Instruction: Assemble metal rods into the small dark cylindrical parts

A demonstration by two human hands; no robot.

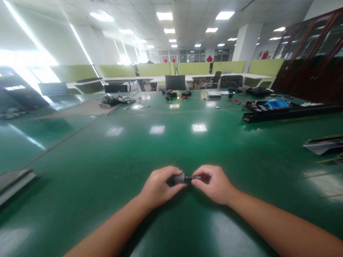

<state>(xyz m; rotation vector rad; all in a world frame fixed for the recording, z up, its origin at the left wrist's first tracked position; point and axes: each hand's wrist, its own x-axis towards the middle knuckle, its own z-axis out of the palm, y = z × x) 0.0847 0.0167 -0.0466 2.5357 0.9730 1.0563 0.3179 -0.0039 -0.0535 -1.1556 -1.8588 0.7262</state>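
Just above the green tabletop (150,150), my two hands meet around a small piece. My left hand (163,185) is closed, thumb and fingers wrapped round a short grey-and-black cylinder (179,178). From its right end a thin dark rod (190,177) runs level toward my right hand (214,184). That hand pinches the rod's far end, where a dark reddish part (205,177) shows between thumb and fingers. Whether rod and cylinder are one piece or two fitted together, I cannot tell. Fingers hide both outer ends.
Far right lies a long black channel (268,116) with a blue item (278,103) behind it. Metal profiles (327,144) jut in at the right edge, and a grey slab edge (17,182) at the left. Tools and loose parts (171,94) sit along the far side.
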